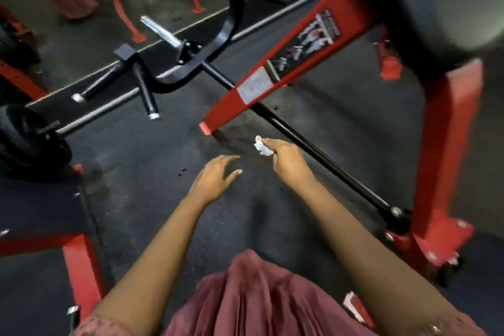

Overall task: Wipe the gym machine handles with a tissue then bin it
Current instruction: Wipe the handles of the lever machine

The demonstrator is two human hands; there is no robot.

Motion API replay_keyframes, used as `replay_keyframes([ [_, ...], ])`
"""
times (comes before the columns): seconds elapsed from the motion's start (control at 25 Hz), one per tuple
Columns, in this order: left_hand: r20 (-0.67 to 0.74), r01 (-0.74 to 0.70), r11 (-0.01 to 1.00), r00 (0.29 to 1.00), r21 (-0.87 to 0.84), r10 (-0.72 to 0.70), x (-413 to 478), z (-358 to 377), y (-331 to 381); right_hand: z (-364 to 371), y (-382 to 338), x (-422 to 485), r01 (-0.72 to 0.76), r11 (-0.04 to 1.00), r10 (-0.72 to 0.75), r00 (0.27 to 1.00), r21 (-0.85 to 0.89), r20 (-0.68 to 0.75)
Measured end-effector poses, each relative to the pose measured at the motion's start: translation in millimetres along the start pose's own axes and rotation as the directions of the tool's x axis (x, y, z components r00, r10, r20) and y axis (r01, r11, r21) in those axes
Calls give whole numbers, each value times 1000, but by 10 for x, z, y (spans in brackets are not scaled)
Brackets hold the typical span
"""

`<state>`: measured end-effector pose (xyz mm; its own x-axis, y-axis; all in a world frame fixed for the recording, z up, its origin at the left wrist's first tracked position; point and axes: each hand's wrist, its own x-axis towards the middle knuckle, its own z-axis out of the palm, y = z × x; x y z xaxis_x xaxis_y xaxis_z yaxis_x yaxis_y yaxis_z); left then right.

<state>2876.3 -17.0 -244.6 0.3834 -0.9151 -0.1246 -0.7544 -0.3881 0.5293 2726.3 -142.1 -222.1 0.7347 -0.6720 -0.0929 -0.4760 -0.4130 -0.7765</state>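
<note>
My right hand (pixel 286 162) pinches a crumpled white tissue (pixel 261 147) over the dark floor, below the red frame's foot. My left hand (pixel 216 179) hovers beside it with relaxed, spread fingers and holds nothing. Up and to the left, the machine's black handles stick out from a curved black arm: one handle (pixel 99 86) with a silver end cap points left, and a second handle (pixel 147 97) points down toward me. Both hands are well short of the handles.
A red frame beam (pixel 275 68) with a label slants across the middle, and a black rod (pixel 321 153) runs under it to a red base (pixel 436 240) at right. A black pad (pixel 436 0) looms at top right. A mirror (pixel 81 35) lines the far wall. Weight plates (pixel 27 142) sit at left.
</note>
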Motion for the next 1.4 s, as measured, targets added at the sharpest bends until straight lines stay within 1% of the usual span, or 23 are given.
replay_keyframes([
  [0.08, 51, -89, 996, 995, 10, 88, -34, 18, 211, -160, 126, -376, -92, 993, 85, 992, -70, -88],
  [0.16, 123, -213, 977, 970, 29, 208, 19, 52, 374, -287, 241, -729, -201, 975, 178, 961, -91, -213],
  [0.24, 185, -331, 943, 929, 32, 320, 76, 135, 493, -378, 298, -1065, -309, 949, 275, 905, -57, -325],
  [0.32, 276, -461, 887, 855, 12, 440, 69, 264, 722, -416, 311, -1480, -422, 907, 382, 820, -1, -426],
  [0.4, 363, -580, 814, 755, -17, 546, 8, 439, 1008, -444, 279, -1922, -460, 878, 458, 720, 135, -521],
  [0.48, 424, -667, 741, 651, -77, 630, -148, 636, 1360, -469, 216, -2405, -459, 840, 531, 583, 289, -615],
  [0.52, 432, -697, 708, 608, -112, 666, -226, 732, 1521, -495, 183, -2620, -475, 825, 545, 525, 307, -653],
  [0.56, 434, -722, 676, 566, -151, 701, -305, 818, 1675, -514, 168, -2821, -514, 808, 548, 476, 288, -688],
  [0.64, 433, -785, 572, 441, -239, 786, -494, 1029, 2060, -567, 174, -3280, -599, 746, 567, 341, 292, -750],
  [0.72, 442, -825, 474, 318, -307, 839, -699, 1233, 2461, -607, 180, -3729, -628, 696, 585, 213, 349, -783],
  [0.84, 451, -863, 338, 148, -375, 880, -1058, 1568, 3017, -681, 96, -4346, -673, 625, 575, 55, 396, -816],
  [0.96, 473, -872, 248, 22, -421, 881, -1457, 1906, 3454, -769, 133, -4899, -691, 559, 548, -107, 458, -830],
  [1.08, 501, -870, 225, -29, -438, 865, -1944, 2232, 3860, -827, 298, -5499, -682, 524, 534, -205, 511, -821],
  [1.16, 501, -865, 220, -41, -451, 865, -2251, 2454, 4131, -890, 396, -5876, -675, 530, 512, -228, 513, -828],
  [1.2, 500, -862, 230, -31, -451, 865, -2376, 2563, 4255, -936, 468, -6047, -671, 538, 505, -228, 510, -833],
  [1.24, 501, -858, 249, -11, -449, 865, -2484, 2651, 4359, -986, 544, -6196, -662, 548, 508, -223, 511, -832],
  [1.32, 524, -843, 325, 61, -428, 850, -2773, 2823, 4559, -1091, 735, -6561, -641, 553, 550, -199, 532, -811],
  [1.4, 542, -827, 392, 130, -402, 830, -3042, 2964, 4707, -1193, 942, -6909, -629, 572, 585, -138, 527, -799],
])
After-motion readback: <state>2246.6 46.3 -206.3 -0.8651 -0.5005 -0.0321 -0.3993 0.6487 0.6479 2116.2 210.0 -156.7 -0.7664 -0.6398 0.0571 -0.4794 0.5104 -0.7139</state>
